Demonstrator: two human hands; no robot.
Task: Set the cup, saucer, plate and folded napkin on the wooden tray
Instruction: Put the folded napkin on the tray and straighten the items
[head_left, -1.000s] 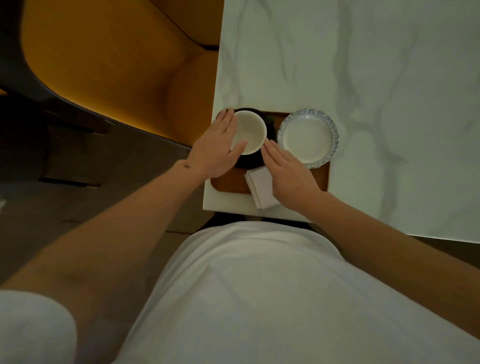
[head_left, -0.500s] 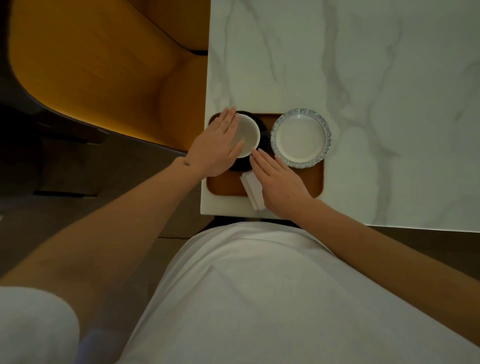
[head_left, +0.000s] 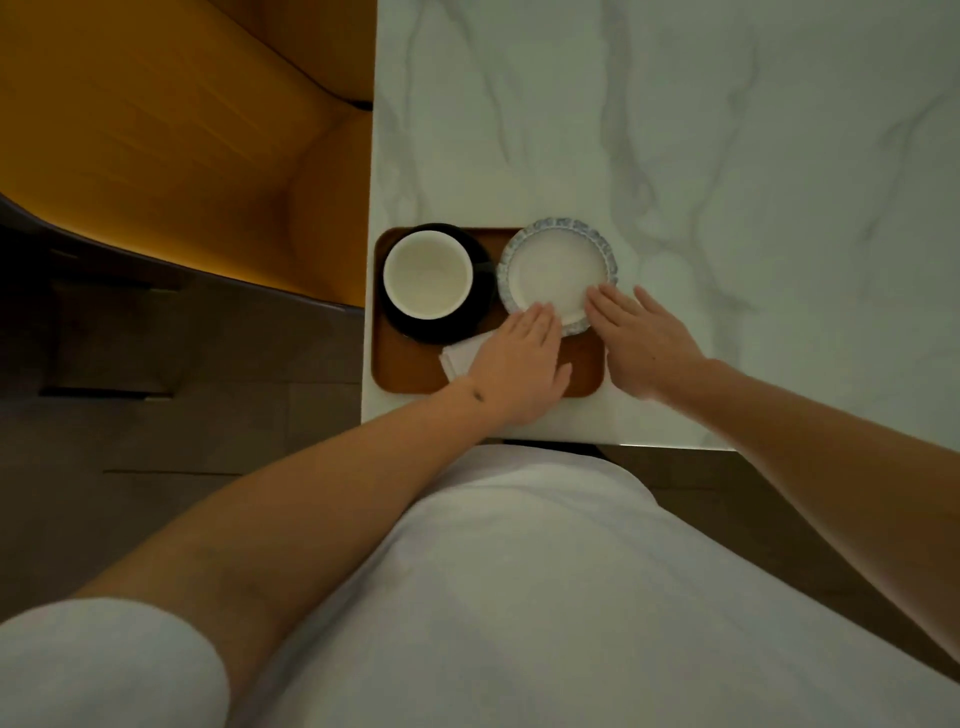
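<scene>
Nearest the camera is the person's white shirt (head_left: 519, 597), with both bare forearms reaching forward to the near edge of the marble desk (head_left: 727, 156). On the desk's near left corner lies the wooden tray (head_left: 405, 364). The left hand (head_left: 519, 364) lies flat over the tray's near middle, fingers straight and holding nothing, covering most of the folded napkin (head_left: 460, 356), whose white corner shows on the tray to the hand's left; its fingertips touch the near rim of the plate (head_left: 556, 270). The right hand (head_left: 644, 343), fingers straight and spread, rests at the tray's right edge with its fingertips on the plate's near right rim. The blue-rimmed plate sits empty on the tray's far right. On the far left, the white cup (head_left: 428, 274) stands empty on the black saucer (head_left: 441, 327), just beside the plate. Beyond the desk's left edge is an orange seat (head_left: 182, 130).
</scene>
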